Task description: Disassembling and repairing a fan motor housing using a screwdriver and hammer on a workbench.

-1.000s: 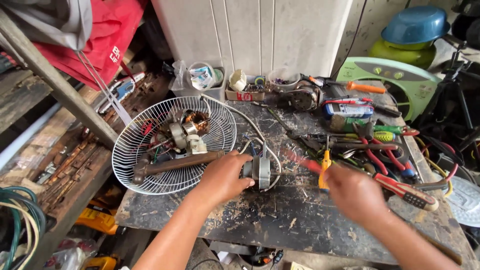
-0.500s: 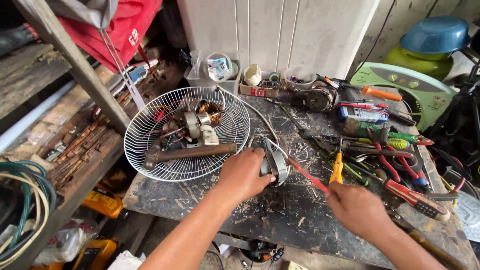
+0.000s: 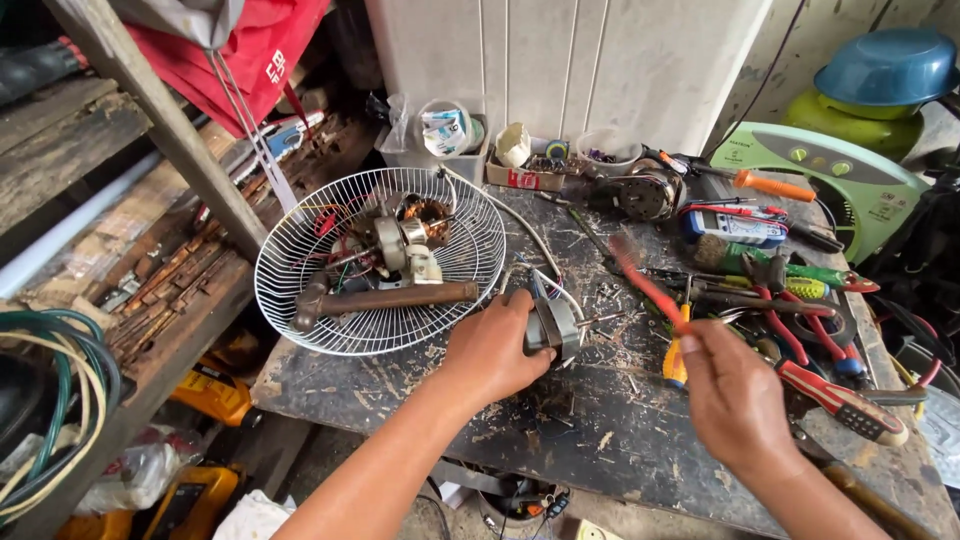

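While the left hand (image 3: 495, 350) grips a motor (image 3: 553, 327), the right hand (image 3: 735, 395) pinches a red tool (image 3: 645, 283).

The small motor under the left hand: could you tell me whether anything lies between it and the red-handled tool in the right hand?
Nothing visible does. The left hand grips the small motor, and the right hand holds the red-handled tool just beside it, over bare worktop.
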